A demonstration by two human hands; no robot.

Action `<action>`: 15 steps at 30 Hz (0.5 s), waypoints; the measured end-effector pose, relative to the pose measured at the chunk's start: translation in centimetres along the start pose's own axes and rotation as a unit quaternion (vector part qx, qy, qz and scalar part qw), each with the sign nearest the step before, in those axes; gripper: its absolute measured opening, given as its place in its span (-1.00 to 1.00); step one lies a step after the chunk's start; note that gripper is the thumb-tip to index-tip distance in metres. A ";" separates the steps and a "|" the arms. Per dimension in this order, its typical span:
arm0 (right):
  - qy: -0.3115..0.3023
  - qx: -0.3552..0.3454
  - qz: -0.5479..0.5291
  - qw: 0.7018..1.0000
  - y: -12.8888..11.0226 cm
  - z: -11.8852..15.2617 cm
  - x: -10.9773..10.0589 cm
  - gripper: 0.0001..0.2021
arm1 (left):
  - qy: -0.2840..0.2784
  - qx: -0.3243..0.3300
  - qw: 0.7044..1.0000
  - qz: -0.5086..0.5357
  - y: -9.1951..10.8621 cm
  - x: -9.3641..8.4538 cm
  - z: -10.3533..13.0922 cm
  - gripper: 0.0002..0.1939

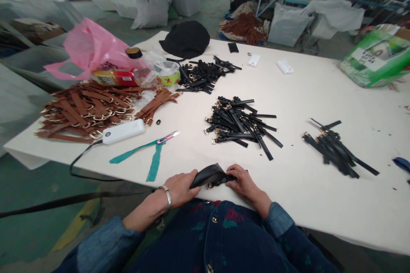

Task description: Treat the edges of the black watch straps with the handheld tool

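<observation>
Near the table's front edge my left hand [182, 188] is closed on one end of a black strap [209, 175], which bends upward between my hands. A metal buckle hangs at its underside. The fingers of my right hand [241, 180] pinch the strap's other end. Beyond my hands lies a pile of black buckled straps [235, 120], with a smaller black pile [336, 149] to the right and another [205, 73] further back. Pink-handled snips [166, 137] rest by two teal ribbon strips [155, 162] to the left of my hands.
Brown straps [86, 108] are heaped at the left, beside a white power bank [124, 131] with a cable. Behind them are a pink bag [89, 49] and a bottle. A black cap [187, 39] sits at the back, a green package [376, 57] at the right.
</observation>
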State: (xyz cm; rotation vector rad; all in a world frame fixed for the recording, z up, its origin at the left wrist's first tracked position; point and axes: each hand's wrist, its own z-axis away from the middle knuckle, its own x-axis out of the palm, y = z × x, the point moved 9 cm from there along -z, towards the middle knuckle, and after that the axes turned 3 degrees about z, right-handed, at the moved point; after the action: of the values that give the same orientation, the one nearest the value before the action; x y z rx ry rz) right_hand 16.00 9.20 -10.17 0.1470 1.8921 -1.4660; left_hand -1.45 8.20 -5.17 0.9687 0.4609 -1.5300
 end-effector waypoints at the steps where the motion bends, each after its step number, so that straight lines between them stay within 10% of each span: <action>1: 0.000 0.000 -0.001 1.000 0.0 0.0 0.0 -0.73 | 0.002 -0.006 1.000 0.001 -0.4 -0.1 0.2 -0.66; 15: -0.037 0.006 0.056 0.998 -0.8 0.0 -0.3 -0.71 | -0.036 -0.027 0.999 0.027 -2.0 1.1 4.0 -0.68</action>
State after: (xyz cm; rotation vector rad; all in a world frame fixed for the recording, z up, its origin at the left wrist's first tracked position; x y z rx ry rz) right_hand 15.83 9.08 -9.33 0.1986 1.7878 -1.3881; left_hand -4.54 4.95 -4.20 0.8749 0.4210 -1.4915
